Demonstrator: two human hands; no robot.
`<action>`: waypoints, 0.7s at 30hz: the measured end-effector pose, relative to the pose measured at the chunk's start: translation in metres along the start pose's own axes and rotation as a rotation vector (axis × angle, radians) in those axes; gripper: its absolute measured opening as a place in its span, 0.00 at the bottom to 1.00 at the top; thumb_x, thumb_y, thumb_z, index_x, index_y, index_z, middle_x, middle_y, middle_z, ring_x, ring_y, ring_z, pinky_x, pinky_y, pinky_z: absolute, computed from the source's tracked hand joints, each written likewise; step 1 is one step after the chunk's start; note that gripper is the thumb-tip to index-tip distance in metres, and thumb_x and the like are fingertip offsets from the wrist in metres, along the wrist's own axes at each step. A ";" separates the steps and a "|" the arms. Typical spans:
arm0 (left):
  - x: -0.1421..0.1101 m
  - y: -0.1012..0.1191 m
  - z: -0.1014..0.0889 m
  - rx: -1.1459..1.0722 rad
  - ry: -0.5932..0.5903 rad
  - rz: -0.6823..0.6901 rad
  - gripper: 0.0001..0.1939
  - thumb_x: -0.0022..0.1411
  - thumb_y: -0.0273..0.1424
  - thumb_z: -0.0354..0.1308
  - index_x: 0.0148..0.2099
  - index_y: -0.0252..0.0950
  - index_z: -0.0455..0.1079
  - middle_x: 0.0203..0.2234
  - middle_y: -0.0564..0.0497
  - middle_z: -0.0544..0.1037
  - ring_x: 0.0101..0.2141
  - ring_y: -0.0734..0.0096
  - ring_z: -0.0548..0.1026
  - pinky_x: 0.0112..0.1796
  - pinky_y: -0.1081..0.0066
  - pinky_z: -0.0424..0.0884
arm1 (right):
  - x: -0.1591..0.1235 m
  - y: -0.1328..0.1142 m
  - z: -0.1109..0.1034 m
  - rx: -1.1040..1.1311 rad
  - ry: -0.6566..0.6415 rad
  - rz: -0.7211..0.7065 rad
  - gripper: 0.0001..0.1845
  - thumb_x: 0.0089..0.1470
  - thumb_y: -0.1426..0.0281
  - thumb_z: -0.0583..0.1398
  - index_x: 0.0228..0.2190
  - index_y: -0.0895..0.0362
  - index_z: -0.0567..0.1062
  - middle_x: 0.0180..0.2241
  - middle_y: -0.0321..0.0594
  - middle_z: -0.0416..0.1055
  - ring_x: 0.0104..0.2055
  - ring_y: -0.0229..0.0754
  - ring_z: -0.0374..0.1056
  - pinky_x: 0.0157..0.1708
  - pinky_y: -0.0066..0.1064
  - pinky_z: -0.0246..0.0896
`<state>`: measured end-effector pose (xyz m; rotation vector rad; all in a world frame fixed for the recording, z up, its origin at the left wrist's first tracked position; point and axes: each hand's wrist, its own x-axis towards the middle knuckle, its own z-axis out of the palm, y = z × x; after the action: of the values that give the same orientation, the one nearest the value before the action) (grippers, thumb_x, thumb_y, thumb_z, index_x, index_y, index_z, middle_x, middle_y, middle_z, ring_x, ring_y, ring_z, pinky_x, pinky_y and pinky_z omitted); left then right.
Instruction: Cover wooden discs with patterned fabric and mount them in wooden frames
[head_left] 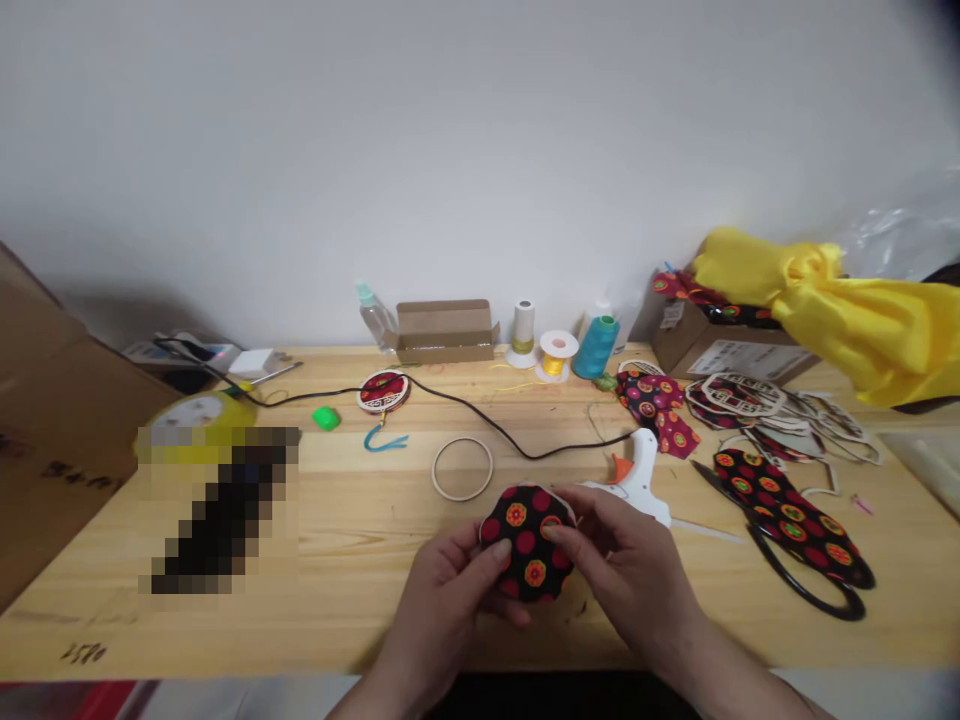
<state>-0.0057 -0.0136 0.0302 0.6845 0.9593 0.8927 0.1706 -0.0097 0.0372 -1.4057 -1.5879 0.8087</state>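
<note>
Both hands hold a round fabric-covered disc [527,543], black with red dots and floral medallions. My left hand [442,590] cups its lower left side, thumb pressed on the face. My right hand [622,560] grips the upper right edge with its fingertips. Behind my right hand lies a white hot glue gun [637,478] with an orange tip guard, its black cord running left across the wooden table [352,610]. A thin pale wooden ring [463,468] rests just beyond the disc. To the right, black-handled scissors [814,592] lie among matching printed fabric [787,515].
A round red-and-black ornament [384,392], a green clip [325,418], a teal thread cone [596,347] and a cardboard box [444,331] line the back. Cut ring pieces [742,396] lie back right, below yellow satin [847,310]. A pixelated blur [221,510] covers an object at left.
</note>
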 end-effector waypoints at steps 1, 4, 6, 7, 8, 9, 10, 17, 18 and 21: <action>0.000 0.000 0.000 -0.009 0.017 0.000 0.13 0.55 0.34 0.65 0.39 0.31 0.76 0.25 0.47 0.80 0.25 0.71 0.77 0.22 0.77 0.74 | 0.000 0.001 0.003 -0.018 0.015 -0.026 0.12 0.54 0.66 0.59 0.41 0.54 0.75 0.31 0.37 0.76 0.28 0.38 0.71 0.26 0.28 0.67; -0.001 0.000 0.000 -0.032 0.047 -0.006 0.13 0.53 0.34 0.66 0.39 0.30 0.76 0.26 0.47 0.80 0.24 0.71 0.77 0.21 0.77 0.74 | -0.001 0.004 0.010 -0.126 0.072 -0.127 0.10 0.55 0.68 0.59 0.40 0.53 0.75 0.30 0.37 0.76 0.28 0.38 0.71 0.26 0.29 0.67; -0.002 0.000 -0.001 -0.048 0.057 -0.008 0.13 0.53 0.34 0.66 0.39 0.31 0.76 0.27 0.47 0.80 0.25 0.70 0.77 0.21 0.77 0.74 | -0.001 0.006 0.013 -0.208 0.108 -0.190 0.10 0.55 0.68 0.59 0.40 0.53 0.74 0.29 0.36 0.76 0.26 0.38 0.70 0.25 0.29 0.67; -0.002 0.000 -0.001 -0.055 0.058 -0.008 0.13 0.53 0.34 0.66 0.39 0.31 0.76 0.27 0.47 0.80 0.25 0.70 0.78 0.21 0.77 0.74 | -0.001 0.007 0.014 -0.243 0.124 -0.217 0.10 0.56 0.68 0.59 0.41 0.53 0.74 0.29 0.36 0.76 0.26 0.38 0.71 0.25 0.30 0.67; -0.002 -0.001 -0.001 -0.065 0.057 -0.006 0.12 0.53 0.33 0.66 0.38 0.31 0.76 0.27 0.47 0.80 0.26 0.70 0.78 0.21 0.77 0.74 | -0.001 0.009 0.015 -0.271 0.134 -0.240 0.10 0.56 0.68 0.58 0.41 0.53 0.73 0.29 0.36 0.76 0.27 0.39 0.71 0.26 0.30 0.68; -0.003 -0.001 -0.002 -0.075 0.054 -0.004 0.11 0.53 0.33 0.66 0.38 0.31 0.76 0.27 0.47 0.80 0.26 0.70 0.78 0.21 0.76 0.75 | -0.002 0.010 0.016 -0.293 0.139 -0.261 0.10 0.56 0.69 0.58 0.41 0.53 0.73 0.30 0.37 0.77 0.28 0.39 0.72 0.27 0.30 0.69; -0.003 -0.002 -0.002 -0.089 0.052 -0.003 0.11 0.54 0.33 0.66 0.37 0.31 0.76 0.27 0.47 0.80 0.26 0.70 0.78 0.22 0.76 0.75 | -0.003 0.011 0.017 -0.309 0.143 -0.278 0.10 0.57 0.69 0.58 0.41 0.53 0.73 0.32 0.37 0.77 0.30 0.40 0.73 0.29 0.30 0.69; 0.001 -0.003 -0.001 -0.210 0.070 -0.025 0.14 0.55 0.37 0.65 0.35 0.29 0.76 0.24 0.46 0.79 0.24 0.69 0.77 0.22 0.72 0.76 | -0.005 0.013 0.018 -0.345 0.157 -0.298 0.09 0.58 0.71 0.57 0.42 0.54 0.72 0.34 0.38 0.78 0.32 0.39 0.75 0.32 0.29 0.71; 0.002 -0.003 -0.001 -0.220 0.076 -0.027 0.13 0.55 0.36 0.65 0.35 0.29 0.76 0.24 0.46 0.79 0.24 0.69 0.77 0.22 0.72 0.76 | -0.005 0.012 0.017 -0.348 0.164 -0.288 0.09 0.58 0.70 0.57 0.42 0.55 0.72 0.33 0.38 0.78 0.31 0.39 0.75 0.31 0.29 0.71; 0.004 -0.002 0.000 -0.239 0.093 -0.025 0.11 0.55 0.34 0.65 0.35 0.29 0.76 0.25 0.47 0.80 0.24 0.70 0.76 0.22 0.73 0.75 | -0.004 0.010 0.010 -0.386 0.196 -0.328 0.13 0.60 0.66 0.56 0.44 0.57 0.71 0.36 0.43 0.78 0.35 0.42 0.75 0.33 0.32 0.71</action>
<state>-0.0039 -0.0110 0.0272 0.4297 0.9234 1.0047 0.1660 -0.0115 0.0235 -1.3817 -1.8165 0.1696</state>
